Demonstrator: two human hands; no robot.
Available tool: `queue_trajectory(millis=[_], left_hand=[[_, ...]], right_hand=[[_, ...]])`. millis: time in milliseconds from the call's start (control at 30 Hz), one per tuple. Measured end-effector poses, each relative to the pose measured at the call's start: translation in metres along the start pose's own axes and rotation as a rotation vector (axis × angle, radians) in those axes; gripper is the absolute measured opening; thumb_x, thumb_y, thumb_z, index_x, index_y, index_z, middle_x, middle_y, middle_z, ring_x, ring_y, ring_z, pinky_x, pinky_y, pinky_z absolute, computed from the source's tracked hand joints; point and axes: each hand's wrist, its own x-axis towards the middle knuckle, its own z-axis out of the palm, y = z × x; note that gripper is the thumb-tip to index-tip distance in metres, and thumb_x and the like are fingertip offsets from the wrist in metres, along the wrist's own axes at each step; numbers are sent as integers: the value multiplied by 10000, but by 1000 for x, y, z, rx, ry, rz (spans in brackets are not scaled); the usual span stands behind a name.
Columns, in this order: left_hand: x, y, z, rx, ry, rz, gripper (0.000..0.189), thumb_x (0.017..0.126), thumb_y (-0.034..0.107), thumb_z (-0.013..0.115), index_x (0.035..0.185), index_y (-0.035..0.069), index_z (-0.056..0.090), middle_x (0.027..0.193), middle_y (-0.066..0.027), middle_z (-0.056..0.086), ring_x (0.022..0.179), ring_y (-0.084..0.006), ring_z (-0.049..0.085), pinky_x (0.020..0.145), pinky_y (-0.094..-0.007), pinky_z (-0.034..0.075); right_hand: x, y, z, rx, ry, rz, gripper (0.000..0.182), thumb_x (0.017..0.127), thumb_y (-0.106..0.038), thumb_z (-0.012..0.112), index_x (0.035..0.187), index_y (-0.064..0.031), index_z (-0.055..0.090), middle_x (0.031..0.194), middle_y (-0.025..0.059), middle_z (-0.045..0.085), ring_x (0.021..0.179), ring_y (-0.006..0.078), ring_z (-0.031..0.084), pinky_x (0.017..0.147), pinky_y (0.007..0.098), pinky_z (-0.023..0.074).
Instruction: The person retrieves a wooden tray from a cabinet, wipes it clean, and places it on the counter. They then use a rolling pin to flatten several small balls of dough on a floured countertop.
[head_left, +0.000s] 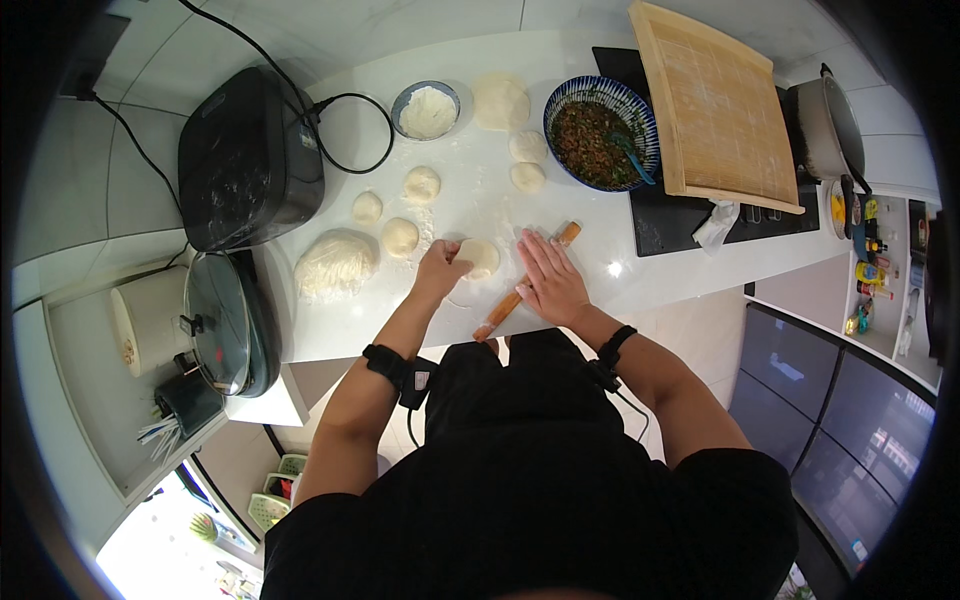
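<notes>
My left hand (442, 268) pinches the left edge of a small flattened dough round (480, 259) on the white countertop. Under the flat palm and extended fingers of my right hand (553, 277) lies a wooden rolling pin (501, 311), set diagonally just right of that round. Several dough balls (400, 238) sit to the left and behind, near a larger mass of dough under plastic wrap (336, 265). Farther back are a rolled dough sheet (501, 103), two dough pieces (528, 177) beside it, a bowl of flour (427, 111) and a patterned bowl of chopped filling (600, 135) with a blue spoon.
A black appliance (251, 161) with a looping cable (352, 169) stands at the left, above a lidded pan (225, 322). At the right, a wooden board (716, 109) rests over the black cooktop (660, 225), with a cloth (718, 225) and a pot (829, 127) near it.
</notes>
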Motion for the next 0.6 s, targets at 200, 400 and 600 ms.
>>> queue_trajectory(millis=[200,400,600], left_hand=[[-5,9,-3,272,-134,48,398,797,260,787,1075,-10,697,916,-143,718,824,-226,685,757,-336,536],[-14,21,-2,489,-73,187,396,814,294,769,1086,13,706,960,-182,714,870,-297,688,779,-379,540],[-17,26,-8,595,-120,161,424,799,315,757,1077,1,691,1008,-204,712,962,-376,683,837,-431,543]], right_hand=[[6,-3,-2,-13,39,10,683,906,-293,587,1489,8,395,1578,164,366,1465,284,349,1223,419,244],[37,-6,1,-20,10,-20,666,886,-188,584,1494,-3,384,1577,177,364,1467,296,347,1222,414,241],[85,-17,14,-24,12,-27,681,906,-158,562,1530,-20,328,1594,182,330,1493,305,293,1236,418,199]])
